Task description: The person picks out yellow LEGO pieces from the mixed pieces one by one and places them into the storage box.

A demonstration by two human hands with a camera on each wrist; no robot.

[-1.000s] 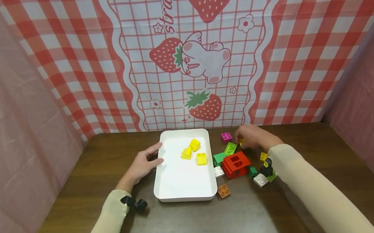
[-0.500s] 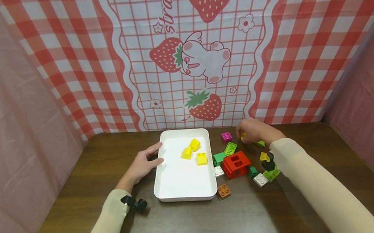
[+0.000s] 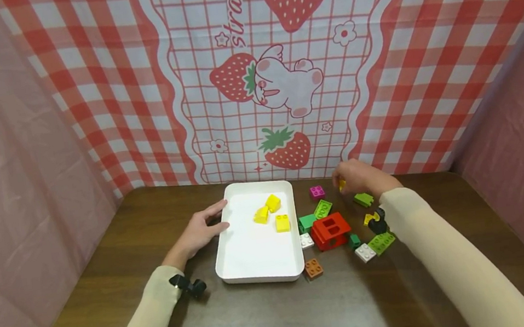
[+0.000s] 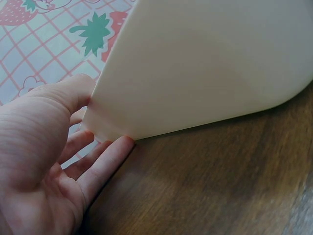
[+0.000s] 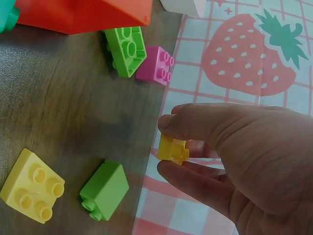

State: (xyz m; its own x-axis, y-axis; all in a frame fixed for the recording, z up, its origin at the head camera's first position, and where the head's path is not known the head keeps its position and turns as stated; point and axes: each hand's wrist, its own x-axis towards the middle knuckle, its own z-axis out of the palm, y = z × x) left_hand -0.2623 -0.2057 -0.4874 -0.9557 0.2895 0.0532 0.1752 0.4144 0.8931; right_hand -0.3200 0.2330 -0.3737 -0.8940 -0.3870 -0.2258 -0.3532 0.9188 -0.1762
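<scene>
Right hand (image 3: 358, 177) holds a small yellow brick (image 5: 171, 149) pinched between thumb and fingertips, its grip narrow; whether the brick touches the worktop (image 3: 263, 323) I cannot tell. Left hand (image 3: 199, 231) lies with its fingers spread, thumb and fingertips touching the white tray (image 3: 260, 263) on its outer side at 10 o'clock. With 12 o'clock toward the checked cloth (image 3: 384, 59), the held brick is at 2 o'clock from the tray's middle. Inside the tray, a yellow brick (image 3: 282, 223) lies at 3 o'clock, and two yellow pieces (image 3: 273, 203) sit close together around 1 o'clock.

Just beside the tray stands a red piece (image 3: 331, 230). Around it, a lime brick (image 3: 323, 209) and, farther out, a pink brick (image 3: 317, 192) are at 12 o'clock; a green brick (image 3: 307, 223) is at 10, a white brick (image 3: 306, 240) at 9 and a brown brick (image 3: 313, 269) at 7. Toward 4 o'clock come a small dark green piece (image 3: 354, 241), a second white brick (image 3: 365, 252) and a lime plate (image 3: 383, 243). A green block (image 5: 105, 191) lies at 2 and a studded yellow brick (image 5: 34, 186) at 3, partly hidden in the head view by the black wrist camera (image 3: 378, 222).
</scene>
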